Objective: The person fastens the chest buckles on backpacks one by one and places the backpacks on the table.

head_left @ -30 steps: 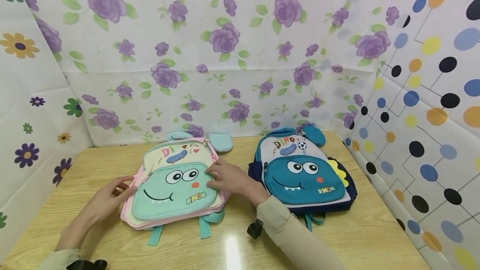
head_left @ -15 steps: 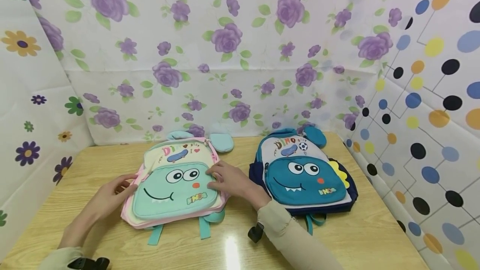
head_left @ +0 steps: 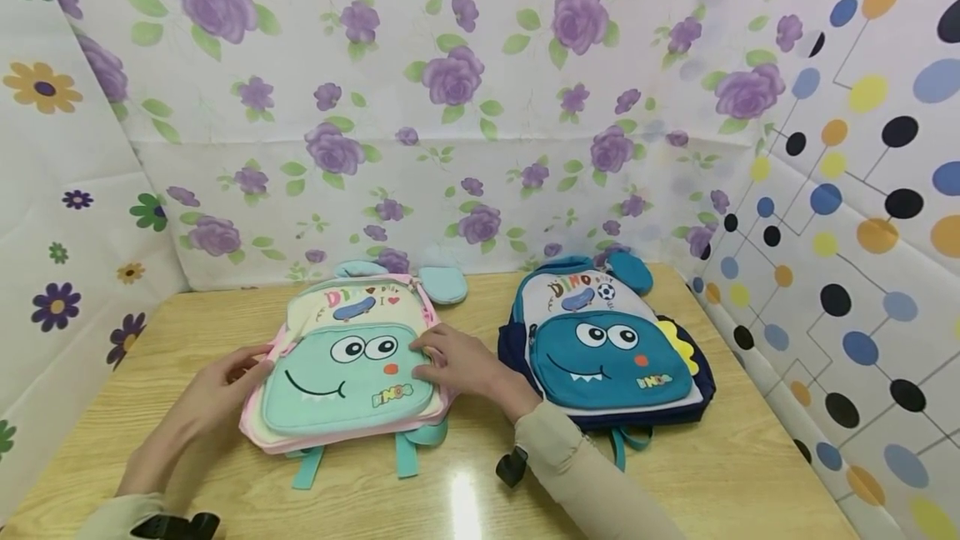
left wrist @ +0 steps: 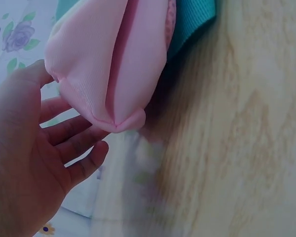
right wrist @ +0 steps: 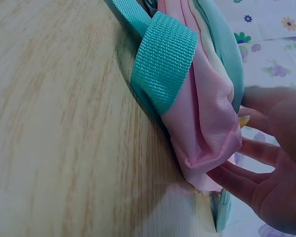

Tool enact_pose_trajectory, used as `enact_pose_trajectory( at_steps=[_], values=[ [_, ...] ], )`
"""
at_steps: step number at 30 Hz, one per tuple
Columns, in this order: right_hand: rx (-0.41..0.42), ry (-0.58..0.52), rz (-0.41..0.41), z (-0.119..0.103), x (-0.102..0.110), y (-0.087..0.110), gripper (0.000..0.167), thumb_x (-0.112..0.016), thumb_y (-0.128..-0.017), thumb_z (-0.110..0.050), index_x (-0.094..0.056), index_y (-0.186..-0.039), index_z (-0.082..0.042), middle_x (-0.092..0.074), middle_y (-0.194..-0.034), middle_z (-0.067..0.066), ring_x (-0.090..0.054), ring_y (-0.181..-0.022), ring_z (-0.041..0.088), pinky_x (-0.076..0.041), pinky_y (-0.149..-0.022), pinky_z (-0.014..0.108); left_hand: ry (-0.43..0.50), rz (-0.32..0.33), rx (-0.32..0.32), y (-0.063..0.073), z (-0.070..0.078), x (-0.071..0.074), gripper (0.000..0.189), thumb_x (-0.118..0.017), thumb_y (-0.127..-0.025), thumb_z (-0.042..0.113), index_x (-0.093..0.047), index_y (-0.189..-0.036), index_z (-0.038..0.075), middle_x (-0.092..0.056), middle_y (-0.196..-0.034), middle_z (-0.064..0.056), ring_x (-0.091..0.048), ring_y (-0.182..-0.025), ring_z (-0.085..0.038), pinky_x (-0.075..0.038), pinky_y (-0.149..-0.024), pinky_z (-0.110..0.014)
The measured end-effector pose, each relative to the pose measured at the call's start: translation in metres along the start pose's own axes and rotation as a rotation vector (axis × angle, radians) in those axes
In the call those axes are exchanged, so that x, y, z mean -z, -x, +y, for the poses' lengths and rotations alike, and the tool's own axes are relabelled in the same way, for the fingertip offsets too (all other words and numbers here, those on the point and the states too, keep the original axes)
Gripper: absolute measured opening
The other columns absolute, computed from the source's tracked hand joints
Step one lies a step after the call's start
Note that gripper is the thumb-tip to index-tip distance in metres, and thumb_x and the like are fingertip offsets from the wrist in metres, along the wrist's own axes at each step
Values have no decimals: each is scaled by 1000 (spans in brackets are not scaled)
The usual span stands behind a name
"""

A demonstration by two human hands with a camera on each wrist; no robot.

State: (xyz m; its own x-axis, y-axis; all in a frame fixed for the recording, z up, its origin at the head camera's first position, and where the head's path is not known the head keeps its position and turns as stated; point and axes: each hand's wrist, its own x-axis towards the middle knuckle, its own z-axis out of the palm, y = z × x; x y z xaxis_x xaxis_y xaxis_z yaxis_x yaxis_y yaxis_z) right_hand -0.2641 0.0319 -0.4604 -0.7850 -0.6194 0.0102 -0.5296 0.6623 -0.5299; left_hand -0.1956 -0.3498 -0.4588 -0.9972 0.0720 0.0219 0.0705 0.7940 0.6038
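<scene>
A mint, cream and pink child's backpack (head_left: 330, 427) with a cartoon dinosaur face lies face up on the table, left of centre. My left hand (head_left: 221, 390) holds its left side, thumb at the edge of the pink side pocket (left wrist: 96, 64) and fingers bent against it. On the opposite side my right hand (head_left: 465, 361) grips the edge, thumb and forefinger on the mint front pocket, other fingers against the pink side (right wrist: 207, 123). A teal and navy backpack (head_left: 607, 365) of similar design lies to the right, beyond the right wrist.
Teal straps (head_left: 407, 455) stick out from under the near edge of the mint backpack. A light blue flap (head_left: 442, 285) lies at its top right. The wooden table (head_left: 375, 515) is bounded by a floral cloth (head_left: 405, 215) behind and a dotted cloth (head_left: 862, 273) at right.
The mint backpack has shifted slightly left and away in the last half second, its front pocket tilting a little. My left hand moved up slightly with it; the teal backpack stays put.
</scene>
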Motion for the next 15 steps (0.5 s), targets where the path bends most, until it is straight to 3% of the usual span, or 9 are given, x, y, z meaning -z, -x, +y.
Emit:
enact_pose_trajectory(
  at_steps=[8, 15],
  values=[
    [-1, -6, -22, 0, -2, 0, 51, -61, -92, -57, -59, -135, -29, -50, -146, -5, -50, -132, 14, -42, -110, 40, -1, 5, 17, -1, 10, 8, 63, -48, -101, 51, -46, -148, 10, -64, -120, -18, -57, -95, -17, -46, -72, -24],
    [39, -10, -22, -1, 0, 2, 54, -62, -91, -59, -60, -135, -29, -51, -145, -5, -50, -133, 13, -42, -109, 40, 16, 3, 26, 0, 16, 13, 64, -49, -101, 53, -45, -149, 10, -63, -120, -16, -56, -94, -14, -46, -72, -24]
  ],
)
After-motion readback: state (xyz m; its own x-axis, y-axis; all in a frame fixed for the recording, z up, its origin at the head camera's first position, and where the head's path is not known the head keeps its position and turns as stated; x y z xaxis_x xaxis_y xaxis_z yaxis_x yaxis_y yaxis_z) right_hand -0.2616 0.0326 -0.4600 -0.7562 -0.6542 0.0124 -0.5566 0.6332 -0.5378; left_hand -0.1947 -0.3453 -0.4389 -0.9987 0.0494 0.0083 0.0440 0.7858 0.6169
